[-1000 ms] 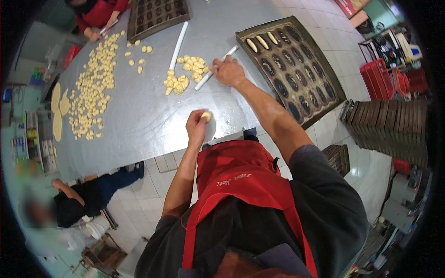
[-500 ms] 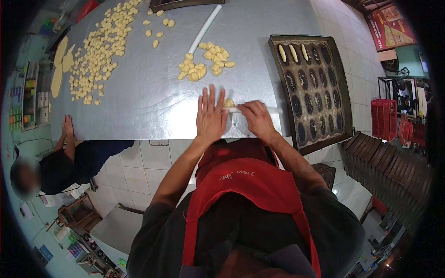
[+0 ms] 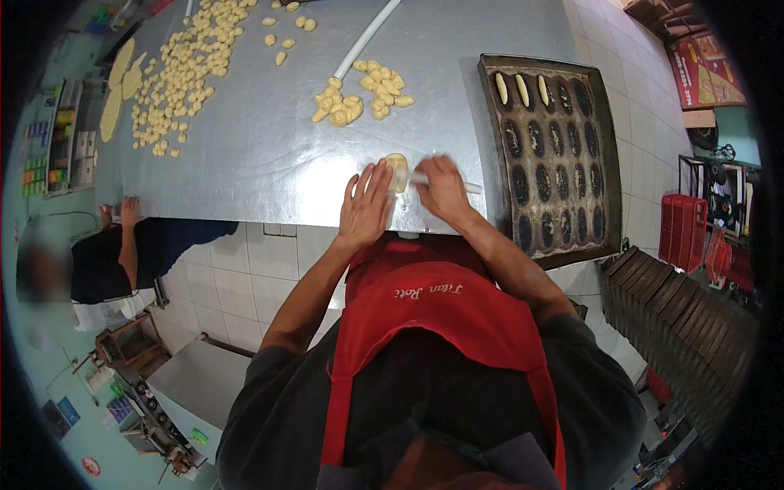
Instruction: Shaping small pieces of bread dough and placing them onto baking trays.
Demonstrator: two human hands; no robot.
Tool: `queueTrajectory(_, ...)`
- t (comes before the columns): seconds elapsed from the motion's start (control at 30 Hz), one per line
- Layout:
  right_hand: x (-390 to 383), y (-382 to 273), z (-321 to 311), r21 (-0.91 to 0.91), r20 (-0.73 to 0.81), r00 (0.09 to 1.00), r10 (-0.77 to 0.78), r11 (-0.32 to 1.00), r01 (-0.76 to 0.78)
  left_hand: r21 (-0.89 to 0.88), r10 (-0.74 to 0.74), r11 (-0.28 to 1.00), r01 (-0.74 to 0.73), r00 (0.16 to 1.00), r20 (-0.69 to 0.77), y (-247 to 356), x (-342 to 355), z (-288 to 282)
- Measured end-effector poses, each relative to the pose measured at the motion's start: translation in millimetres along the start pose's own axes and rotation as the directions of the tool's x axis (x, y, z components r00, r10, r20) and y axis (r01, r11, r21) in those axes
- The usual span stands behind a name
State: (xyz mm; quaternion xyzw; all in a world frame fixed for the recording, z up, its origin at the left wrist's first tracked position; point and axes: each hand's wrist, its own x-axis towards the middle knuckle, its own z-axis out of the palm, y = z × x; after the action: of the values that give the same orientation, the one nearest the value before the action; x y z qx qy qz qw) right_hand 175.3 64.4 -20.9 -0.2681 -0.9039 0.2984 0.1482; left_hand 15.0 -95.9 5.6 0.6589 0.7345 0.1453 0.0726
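Observation:
A small piece of yellow dough (image 3: 397, 166), flattened into an oval, lies on the metal table in front of me. My left hand (image 3: 365, 204) rests at the dough's left edge, its fingers stretched out. A thin white rolling pin (image 3: 472, 189) passes under my right hand (image 3: 445, 189), which is closed round it, slightly blurred. Its left end reaches the dough, and its right end sticks out past my hand. Beyond the dough sit two small heaps of dough pieces, a left one (image 3: 347, 113) and a right one (image 3: 382, 80).
To the right stands a dark baking tray (image 3: 525, 147) with oval hollows; three hold dough strips (image 3: 523, 90). A long white rod (image 3: 367, 41) lies behind the heaps. Many dough balls (image 3: 171, 94) and flat dough sheets (image 3: 110, 114) cover the far left. Another person (image 3: 106, 257) stands at the left edge.
The dough has gone from a small rounded lump to a flattened oval. My left hand has come off the pin to the dough's side. The view has shifted slightly.

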Motion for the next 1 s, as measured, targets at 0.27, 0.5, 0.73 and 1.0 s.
queueTrajectory(0.27,-13,-26,7,-0.350,-0.145,0.912,-0.385,0.882,0.316,-0.199,-0.190,0.962,0.188,0.982,0.010,17,2,11)
queueTrajectory(0.5,68,-53,18,-0.097,0.015,1.000,0.025,0.995,-0.023,-0.366,-0.141,0.925,0.100,0.986,-0.087,-20,-13,-9)
queueTrajectory(0.73,35,-108,39,-0.318,0.197,0.970,0.144,0.945,-0.076,-0.274,-0.402,0.908,0.318,0.844,-0.353,-164,34,-57)
queueTrajectory(1.0,65,-78,50,-0.191,-0.046,0.998,0.052,0.980,-0.059,-0.264,-0.328,0.931,0.253,0.896,-0.298,-204,159,-53)
